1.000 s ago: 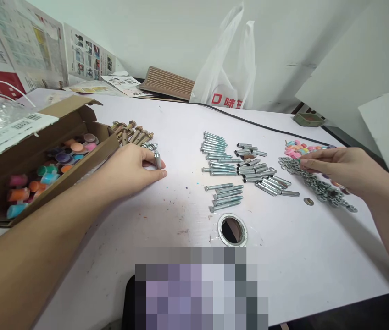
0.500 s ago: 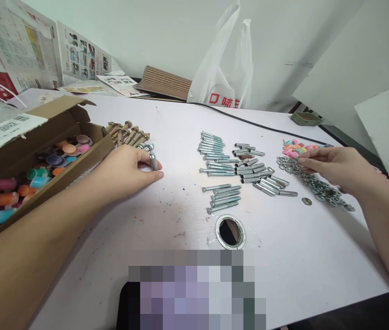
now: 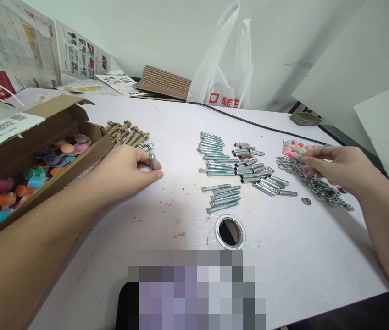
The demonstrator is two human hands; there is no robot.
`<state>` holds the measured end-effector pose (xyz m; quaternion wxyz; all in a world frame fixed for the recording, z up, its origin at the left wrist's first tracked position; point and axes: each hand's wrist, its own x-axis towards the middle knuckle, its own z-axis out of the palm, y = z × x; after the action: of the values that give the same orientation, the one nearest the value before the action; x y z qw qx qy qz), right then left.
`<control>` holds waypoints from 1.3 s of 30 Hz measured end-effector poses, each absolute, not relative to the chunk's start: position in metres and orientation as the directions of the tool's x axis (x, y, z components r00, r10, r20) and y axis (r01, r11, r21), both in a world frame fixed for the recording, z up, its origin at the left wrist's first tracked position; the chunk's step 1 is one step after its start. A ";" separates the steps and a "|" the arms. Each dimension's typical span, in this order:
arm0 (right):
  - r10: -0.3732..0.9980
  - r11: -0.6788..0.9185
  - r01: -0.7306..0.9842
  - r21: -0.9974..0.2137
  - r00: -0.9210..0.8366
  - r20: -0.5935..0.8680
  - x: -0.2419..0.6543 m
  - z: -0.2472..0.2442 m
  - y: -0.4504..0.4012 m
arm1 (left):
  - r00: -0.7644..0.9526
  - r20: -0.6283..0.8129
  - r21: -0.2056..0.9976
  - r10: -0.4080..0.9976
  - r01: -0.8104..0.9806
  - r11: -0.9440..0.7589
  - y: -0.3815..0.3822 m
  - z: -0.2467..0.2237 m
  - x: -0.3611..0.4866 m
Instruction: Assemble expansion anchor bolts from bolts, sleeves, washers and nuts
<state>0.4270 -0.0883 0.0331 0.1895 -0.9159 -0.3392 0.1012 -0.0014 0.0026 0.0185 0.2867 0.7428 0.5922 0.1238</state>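
My left hand (image 3: 125, 172) is closed around a silver expansion bolt (image 3: 152, 161), standing near upright, at the left of the table. More silver bolts show just behind those fingers, beside a pile of brass-coloured bolts (image 3: 130, 133). My right hand (image 3: 339, 169) hovers over the heap of grey washers (image 3: 325, 190), thumb and fingertips pinched together. What lies between those fingertips I cannot make out; a greenish bit shows near them. Small pink, orange and yellow plastic pieces (image 3: 294, 149) lie just behind that hand.
Silver bolts (image 3: 220, 167) and metal sleeves (image 3: 252, 172) lie mid-table. A cardboard box (image 3: 98, 146) with small coloured pots stands left. Nearer me are a metal-rimmed hole (image 3: 217, 231) and a blurred phone-like object (image 3: 194, 293). Behind are a black cable (image 3: 249, 125) and a white plastic bag (image 3: 222, 68).
My right fingertips have shifted slightly at the edge of the washers and pinched pieces. My left hand stays in place with the expansion bolt.
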 end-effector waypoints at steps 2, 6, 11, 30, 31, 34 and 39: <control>0.650 -0.689 0.571 -0.446 0.759 -0.032 0.430 0.031 -0.088 | 0.266 -0.161 0.571 0.951 0.810 -0.130 0.003 0.018 -0.002; 0.678 -0.689 0.616 -0.383 0.734 -0.038 0.432 0.032 -0.088 | 0.264 -0.159 0.562 0.951 0.816 -0.132 0.003 0.018 -0.003; 0.706 -0.682 0.643 -0.349 0.703 -0.085 0.429 0.037 -0.093 | 0.275 -0.161 0.576 0.948 0.806 -0.136 0.003 0.019 -0.005; 0.938 -0.336 0.938 -0.082 0.325 -0.117 0.441 0.022 -0.088 | 0.274 -0.162 0.562 0.948 0.815 -0.140 0.001 0.021 -0.002; 0.942 -0.322 0.944 -0.069 0.313 -0.124 0.442 0.021 -0.086 | 0.279 -0.156 0.564 0.948 0.813 -0.146 0.001 0.021 -0.002; 0.942 -0.322 0.946 -0.031 0.317 -0.111 0.442 0.019 -0.081 | 0.293 -0.147 0.573 0.945 0.804 -0.160 0.000 0.022 -0.002; 0.956 -0.282 0.958 -0.058 0.275 -0.103 0.443 0.018 -0.078 | 0.292 -0.156 0.580 0.944 0.800 -0.152 -0.002 0.024 -0.001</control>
<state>0.4428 -0.0783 0.0179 -0.0079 -0.7985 -0.5991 0.0585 -0.0007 -0.0016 0.0236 0.2921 0.7488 0.5821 0.1227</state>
